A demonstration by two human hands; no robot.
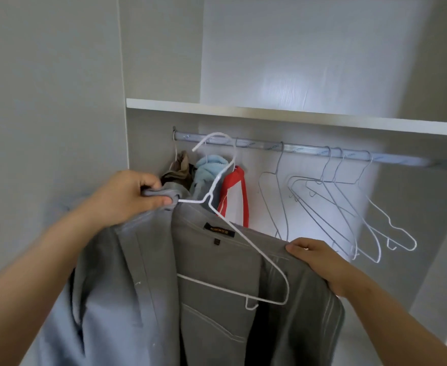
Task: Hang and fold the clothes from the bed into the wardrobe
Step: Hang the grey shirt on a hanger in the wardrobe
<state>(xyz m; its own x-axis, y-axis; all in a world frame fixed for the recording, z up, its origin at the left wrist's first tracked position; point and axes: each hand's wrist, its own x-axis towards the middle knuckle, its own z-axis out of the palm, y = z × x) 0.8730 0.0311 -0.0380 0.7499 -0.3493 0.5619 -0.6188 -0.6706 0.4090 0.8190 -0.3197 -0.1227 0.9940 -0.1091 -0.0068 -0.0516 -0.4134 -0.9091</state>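
Observation:
A grey shirt with a black collar label hangs open in front of me on a white wire hanger. The hanger's hook rises near the wardrobe rail but does not rest on it. My left hand grips the shirt's collar together with the hanger's left arm. My right hand pinches the shirt's right shoulder edge. One hanger arm lies inside the shirt; the other end is under my left hand.
On the rail's left end hang a brown garment, a light blue garment and a red-and-white one. Several bare wire hangers hang to the right. A white shelf sits just above the rail.

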